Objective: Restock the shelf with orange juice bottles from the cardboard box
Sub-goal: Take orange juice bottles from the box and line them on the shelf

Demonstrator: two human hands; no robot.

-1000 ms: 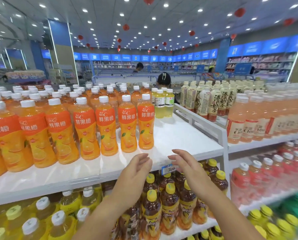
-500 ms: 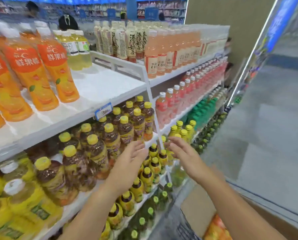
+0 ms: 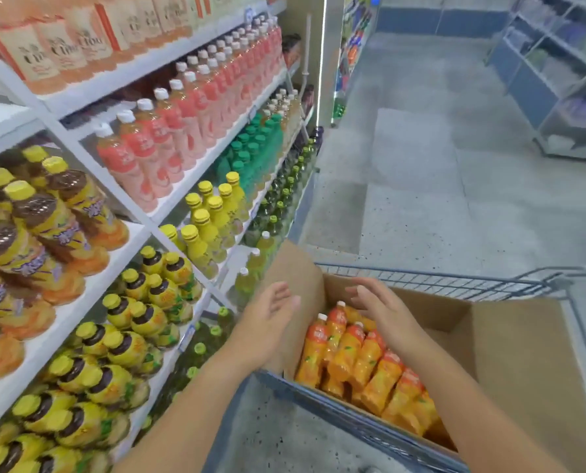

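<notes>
Near the lower right of the scene, an open cardboard box [image 3: 509, 363] sits inside a wire shopping cart [image 3: 455, 279], its flaps standing up on the left and spreading flat on the right. Orange juice bottles [image 3: 356, 356] fill the box's left side, packed upright in rows with white caps and orange labels; the rest of the interior looks bare, though the right forearm hides part of it.

Both hands reach in from the near edge. The left hand [image 3: 267, 322] hovers in front of the raised left flap, fingers spread and empty, not touching any bottle. The right hand [image 3: 383, 310] is over the far end of the bottle rows, palm down with fingers apart; it seems to be just above the caps rather than gripping one, but the blur makes contact hard to judge.

Left of the cart runs a white shelf unit [image 3: 189, 180] stocked in tiers: pale peach drinks on top, pink bottles [image 3: 168, 131] below, then green-capped ones farther along, and yellow-capped tea bottles [image 3: 80, 206] crowding the near left. Grey speckled floor [image 3: 421, 165] stretches to the far right, where another shelving rack [image 3: 564, 76] stands well apart.
</notes>
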